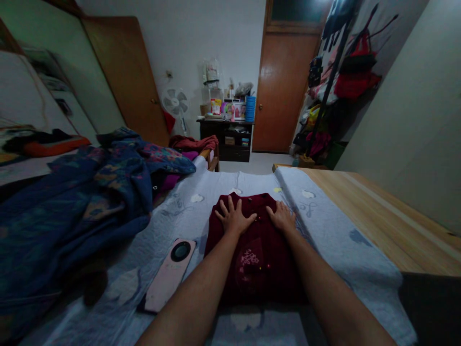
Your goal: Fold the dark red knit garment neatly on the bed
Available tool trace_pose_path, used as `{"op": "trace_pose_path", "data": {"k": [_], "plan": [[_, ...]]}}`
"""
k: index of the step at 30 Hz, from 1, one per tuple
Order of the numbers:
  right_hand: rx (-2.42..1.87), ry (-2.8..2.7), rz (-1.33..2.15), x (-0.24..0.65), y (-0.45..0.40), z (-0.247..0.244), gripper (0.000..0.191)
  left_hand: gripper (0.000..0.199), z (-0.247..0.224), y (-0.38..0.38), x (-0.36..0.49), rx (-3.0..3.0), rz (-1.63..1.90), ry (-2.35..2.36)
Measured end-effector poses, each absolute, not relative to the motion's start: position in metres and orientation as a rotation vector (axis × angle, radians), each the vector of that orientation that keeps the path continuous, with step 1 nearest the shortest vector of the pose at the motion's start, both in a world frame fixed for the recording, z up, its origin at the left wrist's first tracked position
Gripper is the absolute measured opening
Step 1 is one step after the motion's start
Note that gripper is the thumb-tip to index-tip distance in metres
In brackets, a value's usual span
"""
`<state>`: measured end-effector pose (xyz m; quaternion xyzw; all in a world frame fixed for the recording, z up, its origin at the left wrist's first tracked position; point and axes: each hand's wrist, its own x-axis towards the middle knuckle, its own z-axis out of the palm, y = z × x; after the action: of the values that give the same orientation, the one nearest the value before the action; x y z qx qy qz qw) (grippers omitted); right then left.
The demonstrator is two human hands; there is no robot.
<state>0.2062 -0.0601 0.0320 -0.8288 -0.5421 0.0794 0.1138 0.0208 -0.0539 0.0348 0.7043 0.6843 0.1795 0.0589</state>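
A dark red garment [252, 250] with a pink floral patch and small buttons lies folded into a rectangle in front of me. My left hand [235, 218] rests flat on its upper left part with the fingers spread. On the upper right part lies my right hand [283, 217], palm down, thumb apart from the fingers. Neither hand grips the cloth. Left of the garment, near my left forearm, a pink phone [171, 276] with a round dark camera ring lies on the pale blue sheet [324, 235].
Blue floral clothing [104, 187] is heaped at the left. Bare wooden boards [360, 202] run along the right. Beyond the bed stand a white fan [176, 102], a dark cabinet [234, 149] and a closed door [283, 91]. Bags [356, 81] hang at the right wall.
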Motion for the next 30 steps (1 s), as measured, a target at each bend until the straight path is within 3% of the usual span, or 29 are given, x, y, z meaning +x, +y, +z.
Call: {"op": "trace_pose_path", "data": {"k": [14, 22, 30], "plan": [[-2.301, -1.769, 0.129, 0.171, -0.062, 0.065, 0.057, 0.092, 0.040, -0.056, 0.022, 2.117, 0.521, 2.068], [-2.126, -1.945, 0.306, 0.128, -0.100, 0.048, 0.055, 0.050, 0.034, -0.054, 0.020, 2.122, 0.606, 2.094], [-2.162, -1.961, 0.307, 0.126, -0.106, 0.049, 0.055, 0.053, 0.029, -0.051, 0.020, 2.171, 0.648, 2.125]]}}
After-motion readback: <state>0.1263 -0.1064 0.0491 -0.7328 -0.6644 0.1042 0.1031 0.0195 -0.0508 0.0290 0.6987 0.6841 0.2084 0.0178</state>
